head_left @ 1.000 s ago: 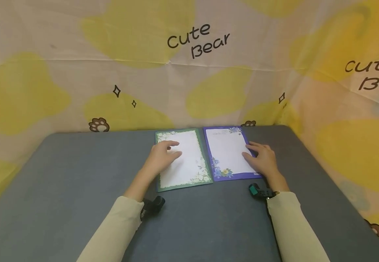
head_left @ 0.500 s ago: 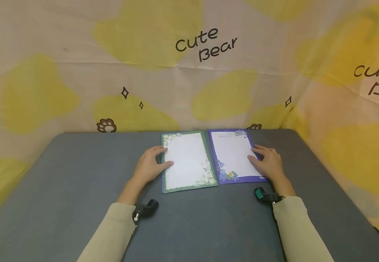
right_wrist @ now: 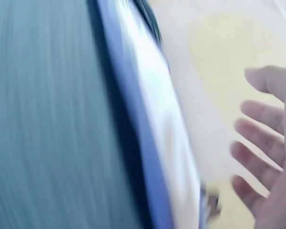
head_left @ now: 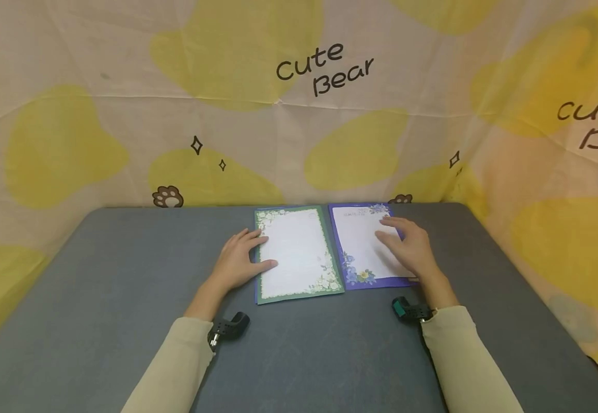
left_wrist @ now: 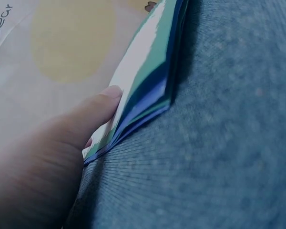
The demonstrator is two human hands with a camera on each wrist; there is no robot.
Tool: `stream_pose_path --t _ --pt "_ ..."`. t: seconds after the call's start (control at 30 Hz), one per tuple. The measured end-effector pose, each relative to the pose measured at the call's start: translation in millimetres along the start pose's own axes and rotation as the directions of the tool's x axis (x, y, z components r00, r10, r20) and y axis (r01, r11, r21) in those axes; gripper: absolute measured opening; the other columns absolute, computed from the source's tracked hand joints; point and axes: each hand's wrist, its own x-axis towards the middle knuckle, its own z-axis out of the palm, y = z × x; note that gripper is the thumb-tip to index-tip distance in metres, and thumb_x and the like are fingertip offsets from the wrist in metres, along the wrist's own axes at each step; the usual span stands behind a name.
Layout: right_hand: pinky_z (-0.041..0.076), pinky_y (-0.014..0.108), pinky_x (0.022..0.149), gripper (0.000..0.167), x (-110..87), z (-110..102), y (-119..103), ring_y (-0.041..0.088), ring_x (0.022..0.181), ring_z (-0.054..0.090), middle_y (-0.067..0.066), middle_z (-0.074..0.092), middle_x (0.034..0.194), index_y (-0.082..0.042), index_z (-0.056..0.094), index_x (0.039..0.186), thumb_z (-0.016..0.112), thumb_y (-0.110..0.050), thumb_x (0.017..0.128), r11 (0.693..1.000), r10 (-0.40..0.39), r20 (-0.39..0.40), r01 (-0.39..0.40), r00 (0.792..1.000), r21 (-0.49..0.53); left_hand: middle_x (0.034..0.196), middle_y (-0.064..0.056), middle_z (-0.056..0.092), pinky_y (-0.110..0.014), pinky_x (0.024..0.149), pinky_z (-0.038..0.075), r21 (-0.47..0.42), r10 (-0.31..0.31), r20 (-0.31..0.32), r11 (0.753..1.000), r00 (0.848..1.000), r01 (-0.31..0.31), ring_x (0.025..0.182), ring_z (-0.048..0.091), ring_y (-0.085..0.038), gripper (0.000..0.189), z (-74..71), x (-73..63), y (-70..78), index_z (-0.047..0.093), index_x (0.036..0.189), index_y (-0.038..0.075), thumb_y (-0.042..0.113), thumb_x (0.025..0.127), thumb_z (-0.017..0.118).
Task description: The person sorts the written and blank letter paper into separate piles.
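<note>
A white sheet of paper with a green floral border (head_left: pixel 299 252) lies on top of a stack at the middle of the table. In the left wrist view, green and blue edges of several sheets (left_wrist: pixel 148 98) show below it. My left hand (head_left: pixel 234 261) rests at the stack's left edge, its thumb (left_wrist: pixel 105 98) and fingertips touching the top sheet. To the right lies a white sheet with a purple floral border (head_left: pixel 366 246). My right hand (head_left: pixel 410 246), fingers apart and holding nothing, hovers over that sheet's right side.
A dark grey table (head_left: pixel 309 355) lies under the papers. Behind it hangs a cream and yellow printed cloth (head_left: pixel 257 137), which also covers the right side. A dark wrist strap sits on each wrist, including the left strap (head_left: pixel 229 327).
My left hand has drawn back left from over the green sheet to its left edge. The right hand has lifted off the purple sheet's right edge and moved inward over it.
</note>
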Motion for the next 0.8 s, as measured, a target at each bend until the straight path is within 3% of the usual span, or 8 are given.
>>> stream_pose_path --t 0.1,0.23,0.4,0.57,0.67,0.8 --pt "0.042 0.057 0.113 0.041 1.7 18 -25 0.036 0.132 0.057 0.013 0.067 0.136 -0.009 0.070 0.129 0.073 -0.029 0.093 0.992 -0.094 0.057 0.088 0.994 0.092 0.158 -0.010 0.046 -0.067 0.123 0.020 0.009 0.006 -0.002 1.000 1.000 -0.006 0.153 0.029 -0.041 0.071 0.2 -0.9 -1.5 0.058 0.144 0.015 0.051 0.086 0.075" --pt "0.042 0.057 0.114 0.045 -0.2 44 -49 0.036 0.134 0.056 0.013 0.065 0.139 -0.008 0.068 0.131 0.075 -0.027 0.092 0.972 -0.211 0.174 0.188 0.962 0.140 0.158 -0.009 0.047 -0.067 0.122 0.019 0.012 0.021 -0.005 1.000 1.000 -0.021 0.153 0.028 -0.042 0.069 1.0 -1.5 -2.7 0.059 0.143 0.017 0.051 0.085 0.076" --pt "0.032 0.060 0.121 0.060 -5.9 66 -59 0.037 0.148 0.040 0.014 0.051 0.154 -0.009 0.059 0.142 0.075 -0.036 0.091 0.960 -0.279 0.317 0.276 0.907 0.055 0.158 -0.008 0.048 -0.067 0.123 0.018 0.006 0.025 -0.004 1.000 1.000 -0.025 0.153 0.028 -0.042 0.068 1.6 -2.6 -2.5 0.060 0.142 0.018 0.050 0.084 0.077" --pt "0.018 0.059 0.126 0.070 -8.9 73 -58 0.034 0.153 0.033 0.014 0.043 0.159 -0.007 0.053 0.147 0.074 -0.043 0.090 0.934 -0.317 0.399 0.355 0.861 -0.025 0.158 -0.007 0.046 -0.065 0.124 0.016 0.016 0.031 0.014 0.999 0.999 -0.031 0.154 0.027 -0.040 0.070 1.7 -1.9 -1.8 0.060 0.142 0.020 0.054 0.083 0.078" --pt "0.018 0.058 0.127 0.069 -9.8 73 -58 0.032 0.151 0.036 0.013 0.043 0.160 -0.006 0.054 0.146 0.073 -0.044 0.091 0.928 -0.319 0.420 0.369 0.850 -0.041 0.161 -0.006 0.043 -0.063 0.126 0.012 0.030 0.037 0.047 0.999 0.998 -0.039 0.155 0.025 -0.037 0.076 1.2 -1.1 -0.5 0.058 0.145 0.021 0.058 0.081 0.077" --pt "0.021 0.056 0.127 0.068 -9.8 72 -58 0.032 0.150 0.039 0.013 0.045 0.159 -0.005 0.055 0.145 0.072 -0.045 0.091 0.925 -0.321 0.416 0.376 0.851 -0.056 0.163 -0.004 0.040 -0.061 0.127 0.007 0.032 0.042 0.094 0.998 0.995 -0.045 0.157 0.021 -0.034 0.083 -0.3 -1.1 1.7 0.054 0.148 0.021 0.062 0.080 0.077"
